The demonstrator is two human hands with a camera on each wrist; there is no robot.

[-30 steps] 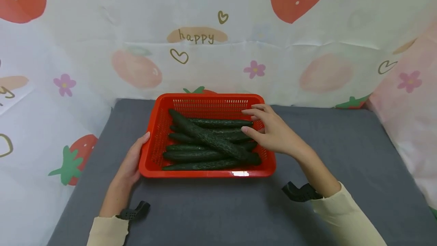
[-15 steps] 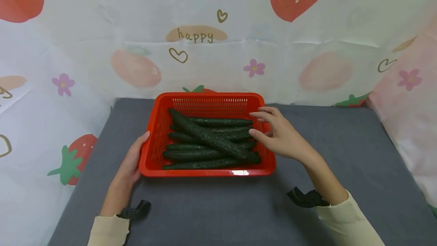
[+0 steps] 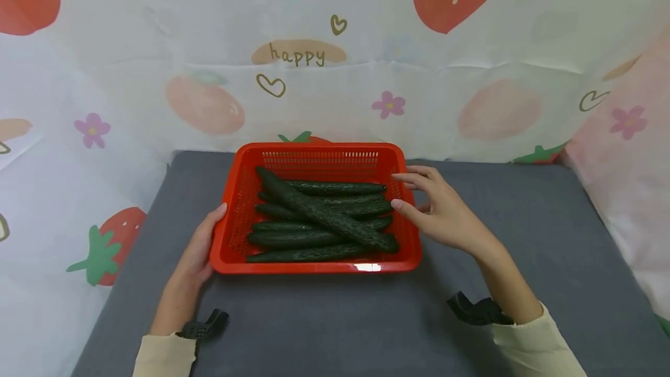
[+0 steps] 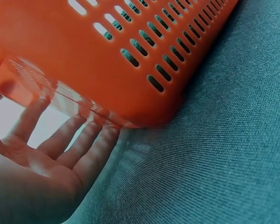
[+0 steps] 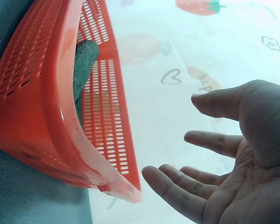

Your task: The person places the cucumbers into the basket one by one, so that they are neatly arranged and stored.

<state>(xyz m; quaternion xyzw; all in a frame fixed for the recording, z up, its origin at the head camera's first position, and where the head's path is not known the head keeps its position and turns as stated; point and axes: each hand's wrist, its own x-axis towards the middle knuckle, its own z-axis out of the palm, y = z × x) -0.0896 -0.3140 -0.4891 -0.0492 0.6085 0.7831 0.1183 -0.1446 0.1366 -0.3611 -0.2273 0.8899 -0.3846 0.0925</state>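
Note:
A red plastic basket (image 3: pixel 314 267) with slotted walls holds several dark green cucumbers (image 3: pixel 298 239), one lying diagonally across the others. My left hand (image 3: pixel 196 252) holds the basket's left side, its thumb at the rim. In the left wrist view, the fingers (image 4: pixel 94 147) of that hand reach the outer wall from below. My right hand (image 3: pixel 442 214) hovers at the basket's right rim with fingers spread and nothing in it. The right wrist view shows its fingertips (image 5: pixel 151 173) near a basket corner, with a cucumber (image 5: pixel 85 58) inside.
The basket stands on a grey cloth-covered table (image 3: pixel 324 324). Behind it hangs a white curtain (image 3: pixel 314 4) printed with strawberries, hearts and flowers. Each wrist wears a black strap mount (image 3: pixel 478 310).
My right hand has drawn back to the right, from over the cucumbers to the basket's right rim. The left hand stays on the basket, and the cucumbers lie as before.

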